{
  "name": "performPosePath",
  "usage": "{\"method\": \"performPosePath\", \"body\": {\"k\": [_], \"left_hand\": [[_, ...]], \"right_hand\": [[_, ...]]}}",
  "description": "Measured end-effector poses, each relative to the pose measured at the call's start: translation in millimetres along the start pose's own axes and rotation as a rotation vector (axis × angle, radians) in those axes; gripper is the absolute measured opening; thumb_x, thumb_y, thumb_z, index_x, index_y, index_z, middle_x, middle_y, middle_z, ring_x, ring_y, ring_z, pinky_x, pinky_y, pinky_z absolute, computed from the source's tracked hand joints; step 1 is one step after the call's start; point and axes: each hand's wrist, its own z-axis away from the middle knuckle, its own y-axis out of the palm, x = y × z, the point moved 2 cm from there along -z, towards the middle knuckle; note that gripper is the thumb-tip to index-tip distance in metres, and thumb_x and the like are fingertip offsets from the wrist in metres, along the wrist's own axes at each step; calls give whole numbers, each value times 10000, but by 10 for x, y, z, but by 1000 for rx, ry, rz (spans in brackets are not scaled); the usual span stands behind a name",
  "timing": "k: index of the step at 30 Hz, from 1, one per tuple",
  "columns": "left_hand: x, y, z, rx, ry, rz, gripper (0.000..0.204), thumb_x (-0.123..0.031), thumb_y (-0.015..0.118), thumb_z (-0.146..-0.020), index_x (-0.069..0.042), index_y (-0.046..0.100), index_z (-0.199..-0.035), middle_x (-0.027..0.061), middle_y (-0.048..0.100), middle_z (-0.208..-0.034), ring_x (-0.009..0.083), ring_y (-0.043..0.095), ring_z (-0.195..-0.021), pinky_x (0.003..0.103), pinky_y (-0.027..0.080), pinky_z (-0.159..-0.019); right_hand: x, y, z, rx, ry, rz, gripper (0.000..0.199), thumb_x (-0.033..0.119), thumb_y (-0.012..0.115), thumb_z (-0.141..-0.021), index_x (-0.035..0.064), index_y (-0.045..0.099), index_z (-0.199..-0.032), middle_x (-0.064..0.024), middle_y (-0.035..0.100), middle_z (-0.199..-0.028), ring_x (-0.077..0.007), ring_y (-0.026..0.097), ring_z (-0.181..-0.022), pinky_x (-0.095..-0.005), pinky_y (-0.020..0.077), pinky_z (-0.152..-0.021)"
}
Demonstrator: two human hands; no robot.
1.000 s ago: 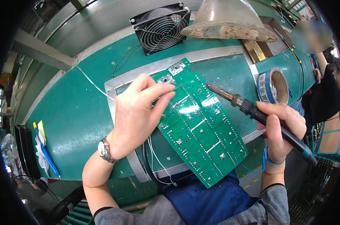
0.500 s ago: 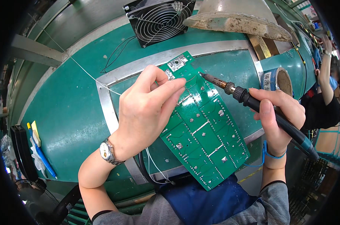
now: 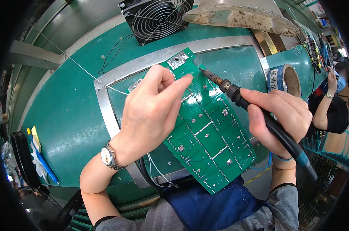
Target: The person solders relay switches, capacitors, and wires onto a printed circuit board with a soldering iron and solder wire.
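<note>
A green circuit board (image 3: 203,144) with rows of solder joints lies tilted across the bench's inset panel, its lower end over my lap. My left hand (image 3: 151,104) is closed above the board's upper left, thumb and forefinger pinching a thin solder wire (image 3: 115,91) that runs in from the far left. A short end of wire shows beyond the fingertips. My right hand (image 3: 282,115) grips a black soldering iron (image 3: 240,99) round its handle. The iron's tip is at the board's upper right edge near the wire end; contact is unclear.
A black fan (image 3: 161,21) stands at the back, beside a stained hood-like duct (image 3: 240,17). Right of the board is a cardboard-cored roll (image 3: 290,81). A blue pen-like tool (image 3: 43,163) lies far left. Another person (image 3: 330,104) is at the right.
The iron's tip and my right hand have shifted slightly left and up. The pinching left hand stays nearly in place. The view has moved a little.
</note>
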Motion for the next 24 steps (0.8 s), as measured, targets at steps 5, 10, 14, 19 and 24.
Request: {"method": "performPosePath", "body": {"k": [5,10,14,19,24], "left_hand": [[-4,-27,30,-37,18,-55,278,54,698,-771,-54,706,-1027,43,535,-813,143,537,-633,271,455,-568],[-47,33,24,-6,41,6,245,21,710,-733,-33,682,-970,52,504,-783,182,561,-658,317,467,-543],[-32,64,52,58,33,-2,324,75,688,-759,-61,703,-1053,52,514,-873,147,545,-669,267,461,-585],[-67,76,46,64,50,-2,320,74,672,-741,-27,677,-1045,61,504,-845,181,545,-676,298,469,-583],[-125,9,51,-7,72,-42,289,46,673,-709,-7,668,-993,61,512,-802,197,547,-673,314,469,-563]], "right_hand": [[-38,-151,109,-57,7,-5,159,34,665,-701,-4,723,-844,-84,662,-639,-179,612,-493,-266,475,-473],[-47,-115,189,-39,38,-72,168,41,681,-698,4,725,-856,-83,655,-629,-180,612,-490,-268,467,-457],[-30,-46,170,-7,4,-59,192,18,695,-669,5,725,-858,-75,638,-602,-169,592,-467,-268,454,-441],[-4,-72,161,-11,-82,-35,227,9,701,-638,-23,720,-862,-73,609,-569,-169,577,-452,-267,445,-431],[-29,-201,304,-39,-42,-4,183,86,681,-709,-20,720,-854,-65,594,-554,-168,568,-436,-266,438,-422]]}}
